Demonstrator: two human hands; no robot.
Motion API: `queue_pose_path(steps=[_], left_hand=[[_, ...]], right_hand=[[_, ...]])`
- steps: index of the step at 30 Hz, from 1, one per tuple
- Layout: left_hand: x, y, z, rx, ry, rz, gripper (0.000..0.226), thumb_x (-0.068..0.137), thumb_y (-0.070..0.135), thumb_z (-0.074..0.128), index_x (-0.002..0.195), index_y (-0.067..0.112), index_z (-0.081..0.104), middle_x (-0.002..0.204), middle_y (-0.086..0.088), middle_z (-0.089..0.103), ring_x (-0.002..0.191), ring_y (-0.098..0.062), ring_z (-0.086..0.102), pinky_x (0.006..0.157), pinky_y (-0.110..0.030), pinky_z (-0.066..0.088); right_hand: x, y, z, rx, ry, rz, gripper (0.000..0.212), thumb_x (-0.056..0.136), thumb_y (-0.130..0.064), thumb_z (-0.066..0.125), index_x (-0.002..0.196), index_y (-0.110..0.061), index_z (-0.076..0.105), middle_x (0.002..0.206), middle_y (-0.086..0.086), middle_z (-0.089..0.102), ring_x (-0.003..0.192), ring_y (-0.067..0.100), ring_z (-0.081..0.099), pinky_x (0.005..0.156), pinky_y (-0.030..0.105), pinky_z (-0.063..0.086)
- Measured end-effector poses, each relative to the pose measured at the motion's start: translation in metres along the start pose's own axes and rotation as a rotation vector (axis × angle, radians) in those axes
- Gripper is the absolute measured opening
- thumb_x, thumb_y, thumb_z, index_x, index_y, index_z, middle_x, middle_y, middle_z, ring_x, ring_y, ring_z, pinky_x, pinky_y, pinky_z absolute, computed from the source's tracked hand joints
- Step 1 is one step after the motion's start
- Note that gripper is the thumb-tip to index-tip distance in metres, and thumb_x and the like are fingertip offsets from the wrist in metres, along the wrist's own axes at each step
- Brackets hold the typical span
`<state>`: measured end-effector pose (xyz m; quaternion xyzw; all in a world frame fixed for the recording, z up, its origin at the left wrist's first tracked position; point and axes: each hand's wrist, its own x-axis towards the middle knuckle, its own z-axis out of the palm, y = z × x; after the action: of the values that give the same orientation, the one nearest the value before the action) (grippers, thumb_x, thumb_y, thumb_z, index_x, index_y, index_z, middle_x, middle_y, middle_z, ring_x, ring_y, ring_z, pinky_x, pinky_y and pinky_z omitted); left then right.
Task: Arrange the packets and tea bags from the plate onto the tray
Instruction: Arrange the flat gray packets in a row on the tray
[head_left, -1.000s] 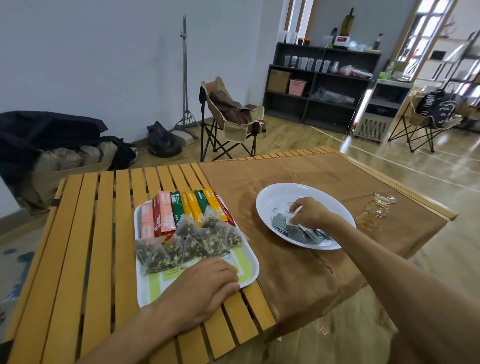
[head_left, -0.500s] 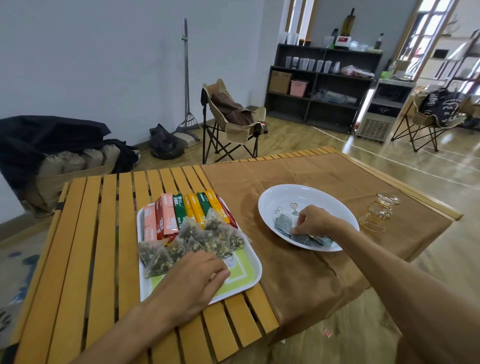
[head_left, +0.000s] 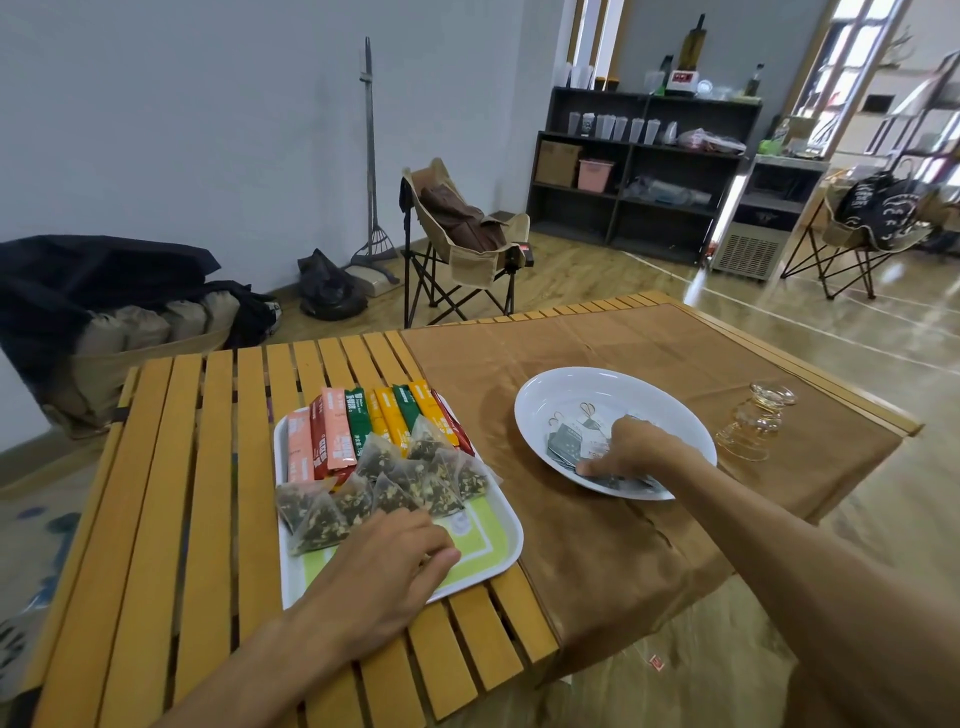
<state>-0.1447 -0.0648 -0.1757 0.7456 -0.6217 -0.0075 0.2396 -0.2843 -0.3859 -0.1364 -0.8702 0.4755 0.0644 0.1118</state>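
I see the right hand (head_left: 631, 449) in the plate (head_left: 550, 400), fingers curled down onto the flat packets (head_left: 563, 444); can't tell if it's pinching one. Left hand (head_left: 387, 566) rests loosely spread on the tray (head_left: 498, 540), just touching the tea bags (head_left: 384, 483).

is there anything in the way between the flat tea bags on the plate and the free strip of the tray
Nothing visible on the brown cloth between the plate and tray. The left hand itself covers part of the tray's free strip.
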Motion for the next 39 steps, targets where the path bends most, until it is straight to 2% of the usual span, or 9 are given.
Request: queue_pose_path(steps=[6,9,11,15,19,25,29,34,39], left_hand=[[0.001,0.001,0.002,0.001,-0.013,0.004,0.046,0.095,0.060,0.023,0.096,0.036,0.062,0.089,0.021,0.053,0.087,0.004,0.045,0.079,-0.021,0.039],[0.001,0.002,0.002,-0.019,-0.012,0.005,0.047,0.095,0.062,0.022,0.095,0.036,0.062,0.088,0.021,0.053,0.087,0.004,0.045,0.079,-0.021,0.040],[0.001,0.002,0.001,-0.043,-0.004,-0.005,0.045,0.095,0.061,0.025,0.095,0.036,0.062,0.089,0.022,0.054,0.088,0.004,0.047,0.079,-0.021,0.041],[0.003,0.000,-0.005,-0.118,0.042,-0.055,0.034,0.093,0.058,0.037,0.091,0.036,0.063,0.085,0.025,0.056,0.085,0.005,0.050,0.075,-0.020,0.044],[-0.002,-0.006,-0.020,-0.179,0.129,-0.172,0.016,0.092,0.048,0.050,0.092,0.037,0.063,0.084,0.022,0.060,0.083,0.003,0.055,0.069,-0.023,0.049],[-0.026,-0.025,-0.041,-0.136,0.216,-0.390,0.014,0.089,0.035,0.062,0.076,0.037,0.059,0.068,0.015,0.061,0.073,0.002,0.057,0.056,-0.025,0.049],[-0.040,-0.034,-0.047,-0.025,0.132,-0.471,0.018,0.086,0.028,0.066,0.071,0.033,0.058,0.064,0.016,0.061,0.064,0.000,0.057,0.056,-0.031,0.052],[-0.045,-0.034,-0.045,0.077,0.034,-0.480,0.016,0.084,0.034,0.067,0.076,0.035,0.053,0.071,0.014,0.059,0.067,-0.002,0.055,0.060,-0.031,0.052],[-0.046,-0.028,-0.036,0.124,-0.019,-0.393,0.019,0.083,0.048,0.066,0.095,0.039,0.054,0.090,0.019,0.050,0.081,-0.004,0.051,0.070,-0.025,0.049]], right_hand=[[-0.004,0.001,0.003,0.075,-0.047,0.032,0.055,0.055,-0.072,0.071,0.068,-0.019,0.058,0.046,-0.008,0.061,0.057,0.010,0.061,0.053,0.026,0.042],[-0.007,0.000,0.005,0.081,-0.065,0.017,0.056,0.062,-0.068,0.074,0.083,-0.019,0.058,0.072,-0.006,0.064,0.070,0.011,0.059,0.062,0.027,0.044],[-0.012,-0.002,-0.001,0.174,-0.116,0.056,0.050,0.066,-0.055,0.081,0.087,-0.016,0.059,0.078,-0.001,0.064,0.069,0.015,0.057,0.065,0.028,0.045],[-0.030,-0.013,-0.032,0.417,-0.088,0.035,0.025,0.073,-0.015,0.079,0.065,-0.006,0.057,0.058,0.009,0.049,0.052,0.020,0.041,0.050,0.024,0.032],[-0.065,-0.060,-0.041,0.563,-0.118,-0.178,0.032,0.082,-0.018,0.079,0.063,-0.010,0.055,0.054,0.003,0.059,0.048,0.014,0.050,0.044,0.022,0.036],[-0.115,-0.142,0.014,0.564,-0.481,-0.434,0.016,0.092,-0.013,0.069,0.079,-0.011,0.059,0.069,0.003,0.068,0.054,0.006,0.062,0.047,0.018,0.042],[-0.128,-0.177,0.044,0.579,-0.555,-0.482,0.026,0.090,-0.014,0.071,0.068,-0.013,0.059,0.063,0.006,0.063,0.051,0.008,0.057,0.048,0.020,0.040],[-0.133,-0.194,0.055,0.593,-0.565,-0.457,0.016,0.092,-0.015,0.069,0.090,0.001,0.072,0.066,0.006,0.068,0.055,0.011,0.063,0.044,0.016,0.044],[-0.127,-0.176,0.051,0.563,-0.560,-0.462,0.016,0.093,-0.006,0.064,0.096,0.008,0.072,0.087,0.020,0.074,0.062,0.015,0.067,0.047,0.017,0.046]])
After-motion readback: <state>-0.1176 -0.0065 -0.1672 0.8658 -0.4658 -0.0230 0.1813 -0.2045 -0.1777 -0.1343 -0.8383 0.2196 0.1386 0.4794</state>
